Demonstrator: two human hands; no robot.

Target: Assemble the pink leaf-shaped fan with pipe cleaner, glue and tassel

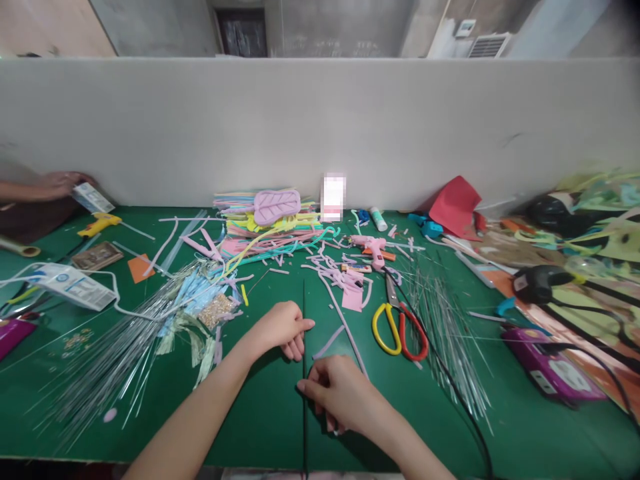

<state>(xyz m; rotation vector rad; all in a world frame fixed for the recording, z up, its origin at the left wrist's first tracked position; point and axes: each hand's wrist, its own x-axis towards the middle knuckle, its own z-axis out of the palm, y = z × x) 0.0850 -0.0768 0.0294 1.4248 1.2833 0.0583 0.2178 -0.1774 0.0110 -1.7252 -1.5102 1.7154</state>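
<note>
My left hand [280,330] and right hand [340,393] both pinch closed on the thin dark wire [303,300], apparently to hold it straight along the counter [240,413].

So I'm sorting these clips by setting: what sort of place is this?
Most likely a craft workshop bench: a pink glue gun, yellow-and-red scissors and a stack of coloured foam strips lie on a green table, with a plain partition behind it.
</note>
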